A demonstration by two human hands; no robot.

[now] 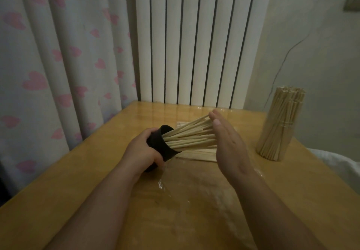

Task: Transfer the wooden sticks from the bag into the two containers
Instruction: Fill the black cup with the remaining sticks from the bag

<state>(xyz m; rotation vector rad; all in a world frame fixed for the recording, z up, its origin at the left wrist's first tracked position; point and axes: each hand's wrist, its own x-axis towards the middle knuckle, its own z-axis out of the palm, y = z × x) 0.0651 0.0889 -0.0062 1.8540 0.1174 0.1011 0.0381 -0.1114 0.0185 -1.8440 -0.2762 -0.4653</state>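
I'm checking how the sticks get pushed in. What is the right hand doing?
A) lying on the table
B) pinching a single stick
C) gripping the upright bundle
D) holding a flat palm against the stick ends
D: the right hand is flat, fingers straight, against the ends of the sticks jutting from the dark cup that the left hand grips.

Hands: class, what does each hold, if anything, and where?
The left hand grips the dark container round its side wall; the right hand, fingers straight, holds nothing, touching the tips of the wooden sticks.

Left grip curled (right grip flat)
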